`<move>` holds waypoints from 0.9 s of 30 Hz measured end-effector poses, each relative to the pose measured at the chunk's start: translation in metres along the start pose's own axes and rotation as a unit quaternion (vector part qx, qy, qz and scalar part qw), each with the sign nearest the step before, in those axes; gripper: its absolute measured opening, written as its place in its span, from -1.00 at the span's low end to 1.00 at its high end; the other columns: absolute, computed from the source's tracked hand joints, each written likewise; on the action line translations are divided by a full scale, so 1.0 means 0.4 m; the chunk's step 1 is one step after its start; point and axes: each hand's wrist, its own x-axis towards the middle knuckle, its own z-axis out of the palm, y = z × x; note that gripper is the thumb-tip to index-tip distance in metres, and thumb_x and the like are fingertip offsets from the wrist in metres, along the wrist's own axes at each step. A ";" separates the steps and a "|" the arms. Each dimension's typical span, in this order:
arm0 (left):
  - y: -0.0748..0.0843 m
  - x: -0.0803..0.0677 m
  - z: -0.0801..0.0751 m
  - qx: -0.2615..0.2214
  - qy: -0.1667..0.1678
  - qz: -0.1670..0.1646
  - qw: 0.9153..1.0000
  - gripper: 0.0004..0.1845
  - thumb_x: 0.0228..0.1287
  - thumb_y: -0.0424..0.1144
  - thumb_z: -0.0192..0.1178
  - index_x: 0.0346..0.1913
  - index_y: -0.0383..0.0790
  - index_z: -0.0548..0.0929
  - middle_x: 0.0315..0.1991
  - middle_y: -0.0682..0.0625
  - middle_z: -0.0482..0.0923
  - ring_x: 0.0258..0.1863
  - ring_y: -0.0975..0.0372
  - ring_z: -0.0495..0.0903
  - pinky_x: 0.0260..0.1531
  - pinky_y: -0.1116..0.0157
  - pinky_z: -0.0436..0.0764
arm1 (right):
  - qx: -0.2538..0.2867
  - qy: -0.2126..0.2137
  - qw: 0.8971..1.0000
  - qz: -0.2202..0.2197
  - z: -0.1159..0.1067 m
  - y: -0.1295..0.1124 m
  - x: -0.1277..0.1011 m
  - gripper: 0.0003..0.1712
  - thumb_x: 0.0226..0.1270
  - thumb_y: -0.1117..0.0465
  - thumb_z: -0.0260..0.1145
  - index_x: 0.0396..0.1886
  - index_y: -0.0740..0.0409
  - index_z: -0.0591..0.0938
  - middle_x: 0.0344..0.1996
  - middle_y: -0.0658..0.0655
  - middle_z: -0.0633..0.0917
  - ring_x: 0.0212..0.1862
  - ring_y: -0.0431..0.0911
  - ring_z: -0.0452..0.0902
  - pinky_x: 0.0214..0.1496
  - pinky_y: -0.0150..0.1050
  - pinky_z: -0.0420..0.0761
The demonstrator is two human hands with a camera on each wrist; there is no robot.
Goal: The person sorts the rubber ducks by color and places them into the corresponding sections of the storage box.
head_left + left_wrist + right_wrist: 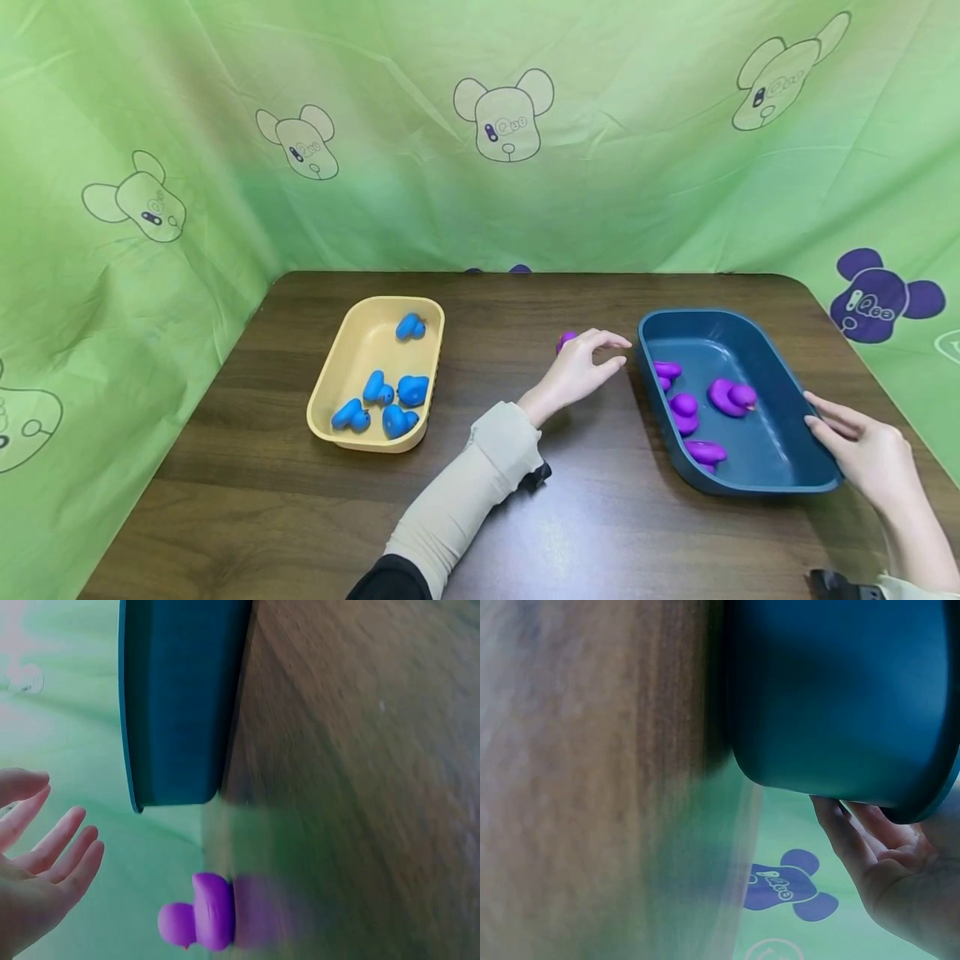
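My left hand point(617, 352) hovers over the middle of the table with relaxed, spread fingers and holds nothing. A loose purple duck point(566, 340) stands on the wood just behind that hand. The left wrist view shows the same duck point(202, 911) apart from my open left hand point(45, 855). My right hand point(828, 419) rests with straight fingers against the right rim of the dark blue tray point(783, 417). In the right wrist view its fingers point(847, 836) touch the tray's outer wall point(840, 697) under the rim. Several purple ducks point(731, 397) lie in that tray.
A yellow tray point(358, 346) with several blue ducks point(411, 327) sits at the left of the brown table point(585, 517). Green printed cloth point(480, 167) walls off the back and both sides. The blue tray's short wall point(180, 697) stands close to the loose duck.
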 end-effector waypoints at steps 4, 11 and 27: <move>-0.017 -0.002 -0.007 0.009 0.013 -0.009 1.000 -0.78 0.15 -0.32 0.14 -0.11 -0.18 0.59 -0.18 -0.02 0.58 -0.25 0.30 0.48 -0.23 0.54 0.40 | 0.003 0.001 1.000 0.000 -0.001 -0.001 -0.001 -0.55 0.20 0.06 0.19 0.06 -0.47 0.39 -0.59 -0.79 0.23 -0.36 -0.82 0.00 -0.34 -0.64 0.14; -0.038 -0.007 -0.018 0.023 0.032 -0.030 0.999 -0.78 0.14 -0.29 0.15 -0.12 -0.13 0.60 -0.19 0.03 0.56 -0.24 0.22 0.51 -0.27 0.60 0.33 | 0.005 -0.002 1.000 0.000 -0.001 0.005 0.004 -0.55 0.20 0.05 0.19 0.05 -0.49 0.39 -0.58 -0.79 0.24 -0.36 -0.82 0.00 -0.38 -0.67 0.13; -0.069 -0.015 -0.031 0.021 0.053 -0.073 0.996 -0.74 0.09 -0.36 0.17 -0.10 -0.17 0.60 -0.15 -0.06 0.52 -0.12 0.13 0.47 -0.12 0.45 0.33 | -0.007 -0.004 1.000 0.000 0.001 0.018 0.011 -0.54 0.18 0.01 0.20 0.10 -0.37 0.41 -0.58 -0.79 0.22 -0.37 -0.81 0.00 -0.43 -0.62 0.15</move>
